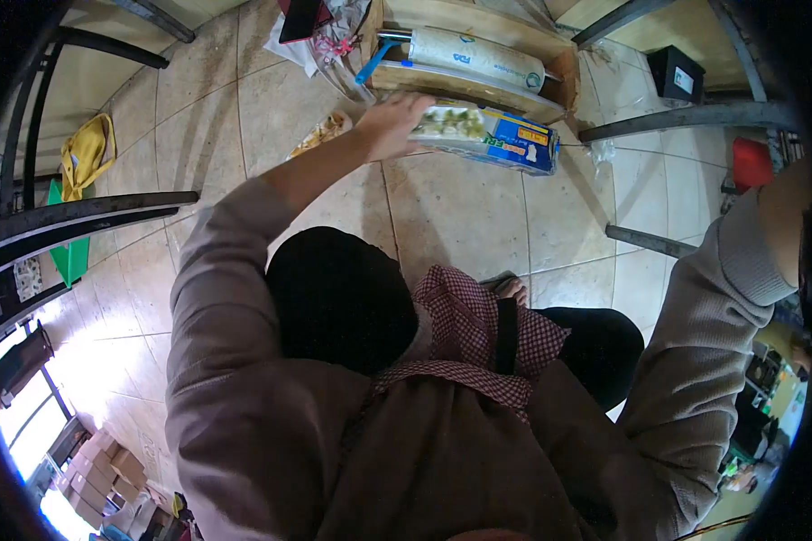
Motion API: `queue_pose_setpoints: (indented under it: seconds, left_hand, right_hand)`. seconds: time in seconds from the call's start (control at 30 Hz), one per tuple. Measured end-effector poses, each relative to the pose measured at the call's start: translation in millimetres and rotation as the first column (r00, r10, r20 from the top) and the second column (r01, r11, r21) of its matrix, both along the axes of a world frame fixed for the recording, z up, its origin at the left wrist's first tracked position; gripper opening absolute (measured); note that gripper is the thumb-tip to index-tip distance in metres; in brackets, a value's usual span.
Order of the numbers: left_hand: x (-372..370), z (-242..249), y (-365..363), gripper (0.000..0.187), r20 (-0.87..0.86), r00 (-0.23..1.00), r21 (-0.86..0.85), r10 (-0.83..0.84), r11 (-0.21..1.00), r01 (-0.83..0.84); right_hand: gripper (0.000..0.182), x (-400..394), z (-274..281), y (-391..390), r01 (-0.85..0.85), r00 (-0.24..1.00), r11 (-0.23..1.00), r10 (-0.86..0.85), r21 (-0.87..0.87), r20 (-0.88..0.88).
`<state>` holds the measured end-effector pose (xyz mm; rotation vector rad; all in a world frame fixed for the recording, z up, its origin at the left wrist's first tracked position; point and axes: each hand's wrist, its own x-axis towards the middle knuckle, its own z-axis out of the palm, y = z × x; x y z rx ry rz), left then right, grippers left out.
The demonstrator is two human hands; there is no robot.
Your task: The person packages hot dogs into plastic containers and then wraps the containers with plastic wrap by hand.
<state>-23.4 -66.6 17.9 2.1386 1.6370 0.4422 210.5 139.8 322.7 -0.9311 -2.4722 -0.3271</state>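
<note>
My left hand (390, 124) reaches forward and down and grips one end of a long blue and yellow carton (494, 137) with a food picture on it. The carton is held level just in front of a low wooden shelf (561, 74). On that shelf lies a white roll (475, 56) with blue print. My right hand (782, 224) is raised at the right edge of the view. Only its wrist and a beige sleeve show, and its fingers are hidden.
The floor is beige tile (460, 216). Metal frame legs (686, 115) stand to the right, with a black box (677, 72) and a red object (751, 162) nearby. A yellow cloth (86, 153) and a green item (69, 260) lie at the left. My foot (512, 288) is below.
</note>
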Motion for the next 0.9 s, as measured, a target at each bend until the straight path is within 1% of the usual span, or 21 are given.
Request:
queue_pose_setpoints:
  seconds: [0.07, 0.1, 0.17, 0.2, 0.27, 0.3, 0.37, 0.43, 0.5, 0.53, 0.57, 0.6, 0.63, 0.7, 0.73, 0.8, 0.83, 0.9]
  left_hand:
    - [10, -19, 27, 0.076, -0.088, 0.984, 0.023, -0.155, 0.987, 0.158]
    - [15, -21, 34, 0.076, -0.078, 0.984, 0.025, -0.160, 0.986, 0.162]
    - [20, -15, 44, 0.081, -0.134, 0.979, -0.097, -0.151, 0.986, 0.139]
    - [21, -15, 43, 0.081, -0.131, 0.979, -0.097, -0.155, 0.985, 0.143]
    - [20, -12, 33, 0.083, -0.266, 0.963, 0.109, -0.039, 0.992, 0.070]
    - [16, -9, 27, 0.083, -0.267, 0.963, 0.107, -0.038, 0.992, 0.069]
    - [-3, -4, 10, 0.082, -0.033, 0.999, 0.120, 0.010, 0.993, -0.006]
    - [-37, -14, -15, 0.077, 0.144, 0.989, 0.120, 0.041, 0.991, -0.058]
    - [-75, -55, -49, 0.074, 0.207, 0.956, 0.184, 0.206, 0.952, -0.245]
    - [-84, -66, -64, 0.074, 0.202, 0.956, 0.180, 0.213, 0.951, -0.250]
    - [-91, -73, -79, 0.075, 0.084, 0.897, 0.129, 0.435, 0.888, -0.442]
    - [-95, -79, -90, 0.076, -0.044, 0.779, 0.102, 0.625, 0.779, -0.619]
    - [-98, -86, -98, 0.076, -0.048, 0.776, 0.100, 0.629, 0.776, -0.623]
    - [-100, -93, -104, 0.080, -0.256, 0.729, -0.034, 0.635, 0.747, -0.664]
    - [-99, -94, -102, 0.080, -0.256, 0.731, -0.035, 0.633, 0.750, -0.661]
    - [-97, -96, -92, 0.079, -0.334, 0.744, -0.197, 0.579, 0.728, -0.656]
    - [-97, -97, -88, 0.079, -0.332, 0.749, -0.196, 0.574, 0.735, -0.650]
    - [-99, -102, -82, 0.075, -0.359, 0.763, -0.285, 0.537, 0.715, -0.638]
  right_hand:
    - [0.047, -5, -20, 7, 0.018, 0.998, 0.998, -0.015, -0.066, 0.054]
    - [0.047, -8, -32, 10, 0.027, 0.996, 0.994, -0.018, -0.103, 0.082]
    - [0.046, -17, -56, 15, 0.052, 0.989, 0.983, -0.027, -0.174, 0.145]
    - [0.046, -21, -70, 18, 0.063, 0.984, 0.976, -0.026, -0.208, 0.175]
    - [0.045, -32, -99, 24, 0.089, 0.971, 0.958, -0.023, -0.272, 0.239]
    - [0.044, -38, -112, 26, 0.101, 0.963, 0.950, -0.018, -0.297, 0.269]
    - [0.044, -49, -140, 30, 0.127, 0.947, 0.931, -0.011, -0.342, 0.320]
    - [0.043, -60, -164, 31, 0.154, 0.926, 0.916, -0.003, -0.372, 0.377]
    - [0.042, -67, -184, 31, 0.176, 0.910, 0.904, 0.002, -0.390, 0.415]
    - [0.041, -71, -193, 32, 0.189, 0.901, 0.898, 0.001, -0.396, 0.434]
    - [0.041, -74, -200, 31, 0.195, 0.895, 0.896, 0.004, -0.398, 0.447]
    - [0.040, -77, -205, 32, 0.203, 0.890, 0.894, 0.001, -0.399, 0.455]
    - [0.040, -77, -210, 31, 0.209, 0.887, 0.892, -0.001, -0.400, 0.462]
    - [0.039, -78, -212, 32, 0.211, 0.888, 0.894, -0.006, -0.396, 0.460]
    - [0.039, -76, -211, 33, 0.209, 0.893, 0.894, -0.010, -0.396, 0.450]
    - [0.038, -71, -204, 34, 0.198, 0.910, 0.901, -0.023, -0.385, 0.414]
    - [0.037, -69, -199, 35, 0.190, 0.918, 0.906, -0.029, -0.377, 0.394]
    - [0.037, -60, -182, 35, 0.162, 0.944, 0.923, -0.041, -0.350, 0.327]
